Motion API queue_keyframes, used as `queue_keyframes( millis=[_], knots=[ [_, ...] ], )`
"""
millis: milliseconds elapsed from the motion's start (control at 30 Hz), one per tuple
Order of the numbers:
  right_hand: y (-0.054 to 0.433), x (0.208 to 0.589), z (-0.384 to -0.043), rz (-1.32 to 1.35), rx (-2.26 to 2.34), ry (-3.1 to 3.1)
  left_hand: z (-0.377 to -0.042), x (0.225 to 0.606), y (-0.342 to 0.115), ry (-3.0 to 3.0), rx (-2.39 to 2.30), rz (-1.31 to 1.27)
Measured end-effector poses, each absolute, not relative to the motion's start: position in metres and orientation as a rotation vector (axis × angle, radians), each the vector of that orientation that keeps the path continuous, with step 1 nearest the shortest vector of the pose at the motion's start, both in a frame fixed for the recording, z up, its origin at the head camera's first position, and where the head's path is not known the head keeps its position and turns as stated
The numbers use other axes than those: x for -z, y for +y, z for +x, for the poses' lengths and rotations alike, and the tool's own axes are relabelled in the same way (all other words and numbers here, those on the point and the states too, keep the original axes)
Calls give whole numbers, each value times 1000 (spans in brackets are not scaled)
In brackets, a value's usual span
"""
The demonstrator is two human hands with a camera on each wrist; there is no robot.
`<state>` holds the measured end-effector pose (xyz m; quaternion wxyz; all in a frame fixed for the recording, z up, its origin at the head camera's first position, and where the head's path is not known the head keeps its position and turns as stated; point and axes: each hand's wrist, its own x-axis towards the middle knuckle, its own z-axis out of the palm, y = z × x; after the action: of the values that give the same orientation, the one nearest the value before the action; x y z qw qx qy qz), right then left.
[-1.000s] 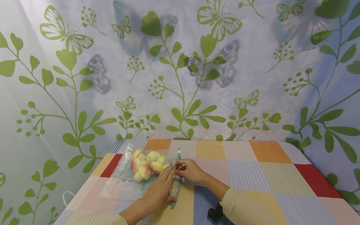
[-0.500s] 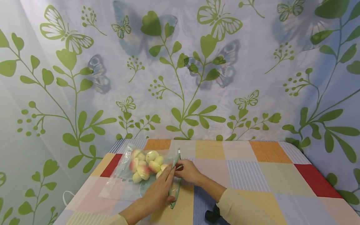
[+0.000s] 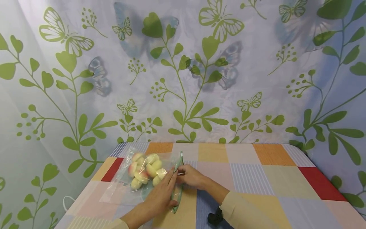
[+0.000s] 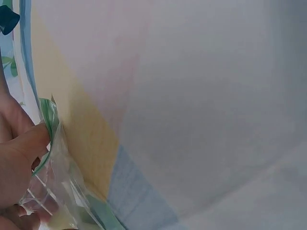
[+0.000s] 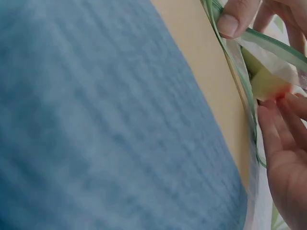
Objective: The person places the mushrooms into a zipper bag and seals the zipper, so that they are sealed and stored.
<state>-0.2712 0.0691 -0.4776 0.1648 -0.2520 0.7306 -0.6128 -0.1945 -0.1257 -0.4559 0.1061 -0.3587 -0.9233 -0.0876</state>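
Observation:
A clear plastic zip bag [image 3: 117,192] with a green zip strip [image 3: 176,200] lies on the table, its mouth toward the right. Inside is a cluster of pale yellow fruits [image 3: 151,170], some blushed red. My left hand [image 3: 158,195] lies over the mouth end; in the right wrist view its thumb [image 5: 231,21] holds the green edge, keeping the mouth spread. My right hand [image 3: 192,176] reaches in at the mouth from the right. Its fingers [image 5: 269,129] and thumb hold a yellow-red fruit [image 5: 268,86] just inside the opening. Its fingertips are partly hidden in the head view.
A patchwork cloth [image 3: 251,178] covers the table. Behind it hangs a curtain [image 3: 257,63] printed with leaves and butterflies. A black device [image 3: 215,218] sits under the right wrist, and a white loop [image 3: 68,203] shows at the table's left edge.
The fruits in the bag have shifted left, deeper inside, and more of one shows beside the left hand's fingers. Both hands stay at the mouth, almost in place.

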Motion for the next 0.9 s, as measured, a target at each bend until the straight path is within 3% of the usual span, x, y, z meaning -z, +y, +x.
queue_keyframes(
  millis=[267, 900],
  knots=[
    [78, 480, -277, -687, 1770, 1880, -193, 455, -125, -2737, 271, -1069],
    [122, 462, -280, -758, 1662, 2128, -194, 455, -126, -2717, 210, -1059]
  ],
)
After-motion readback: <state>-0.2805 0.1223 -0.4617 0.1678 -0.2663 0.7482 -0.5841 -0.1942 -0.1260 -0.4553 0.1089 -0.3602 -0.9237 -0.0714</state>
